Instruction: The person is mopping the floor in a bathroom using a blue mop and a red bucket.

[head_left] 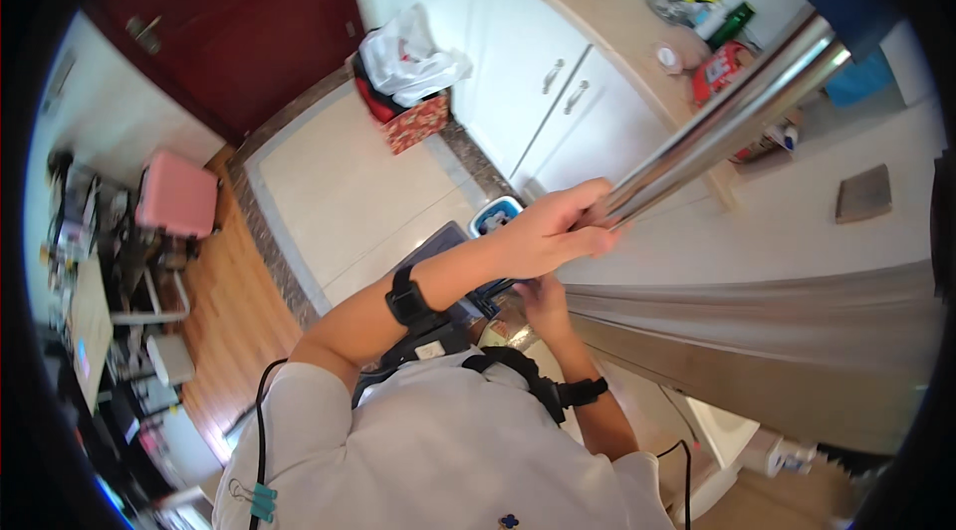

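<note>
A shiny metal pole (712, 122) slants from the upper right down to the middle of the head view, with a dark blue part (864, 2) at its near end. My left hand (558, 231) is wrapped round this pole. Lower down, partly behind my left forearm, is my right hand (545, 309). Its fingers are curled close to the line of the pole, but what they grip is hidden. Dark items (485, 299) lie beside the right hand, too covered to name. Just beyond my left wrist stands a blue-rimmed bin (495, 218) with something pale inside.
White cabinets (518, 62) and a cluttered counter (597, 22) run along the far right. By the dark red door (229, 22) sits a patterned box (416, 124) with a white plastic bag (406, 57). A pink suitcase (179, 193) stands left. Pale folded cloth (757, 306) hangs at right.
</note>
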Demonstrator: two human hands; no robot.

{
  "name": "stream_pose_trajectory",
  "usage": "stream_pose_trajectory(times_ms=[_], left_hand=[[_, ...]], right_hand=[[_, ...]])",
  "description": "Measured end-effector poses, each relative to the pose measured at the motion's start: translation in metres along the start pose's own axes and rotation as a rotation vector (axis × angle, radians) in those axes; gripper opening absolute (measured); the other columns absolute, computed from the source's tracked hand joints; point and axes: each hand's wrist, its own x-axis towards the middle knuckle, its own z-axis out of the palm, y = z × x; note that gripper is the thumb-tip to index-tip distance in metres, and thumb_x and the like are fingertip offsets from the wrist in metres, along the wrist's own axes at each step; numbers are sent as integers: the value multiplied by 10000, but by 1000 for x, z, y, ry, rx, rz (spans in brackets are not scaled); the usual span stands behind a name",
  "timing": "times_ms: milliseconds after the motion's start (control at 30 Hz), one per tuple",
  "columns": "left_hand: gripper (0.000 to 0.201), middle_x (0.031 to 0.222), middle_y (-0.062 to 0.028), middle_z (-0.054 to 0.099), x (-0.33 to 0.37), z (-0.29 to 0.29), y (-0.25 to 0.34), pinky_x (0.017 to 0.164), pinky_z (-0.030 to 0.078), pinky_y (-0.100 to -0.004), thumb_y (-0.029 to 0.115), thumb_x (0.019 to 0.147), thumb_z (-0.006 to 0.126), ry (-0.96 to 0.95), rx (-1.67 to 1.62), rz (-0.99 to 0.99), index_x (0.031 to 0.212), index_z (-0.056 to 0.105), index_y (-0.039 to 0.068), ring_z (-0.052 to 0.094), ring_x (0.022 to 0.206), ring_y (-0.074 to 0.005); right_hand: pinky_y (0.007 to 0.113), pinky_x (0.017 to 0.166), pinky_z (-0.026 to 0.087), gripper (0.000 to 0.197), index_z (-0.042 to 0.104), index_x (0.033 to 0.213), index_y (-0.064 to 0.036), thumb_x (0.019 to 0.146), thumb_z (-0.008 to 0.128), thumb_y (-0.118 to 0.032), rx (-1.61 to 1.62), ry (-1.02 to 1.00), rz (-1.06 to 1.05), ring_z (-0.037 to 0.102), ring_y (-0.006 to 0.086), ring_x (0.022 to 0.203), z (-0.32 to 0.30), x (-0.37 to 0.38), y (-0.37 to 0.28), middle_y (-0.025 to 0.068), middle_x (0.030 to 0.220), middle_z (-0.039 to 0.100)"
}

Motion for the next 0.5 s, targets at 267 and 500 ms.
stream_pose_trajectory(times_ms=[267, 500], left_hand=[[422, 587, -26, 400, 12, -16, -3, 471, 317, -192, 406, 746, 439, -108, -93, 169, 897, 386, 16, 366, 500, -75], [397, 533, -9, 383, 49, 17, 2, 458, 297, -184, 411, 749, 437, -195, -21, 165, 788, 406, 17, 352, 483, -56]], right_hand=[[299, 626, 410, 324, 398, 954, 0, 653, 508, 48, -27, 276, 33, 530, 247, 740, 36, 0, -24, 155, 788, 514], [302, 658, 411, 405, 346, 1043, -4, 672, 511, 10, 36, 457, -32, 522, 259, 811, 18, 2, -51, 171, 878, 509]])
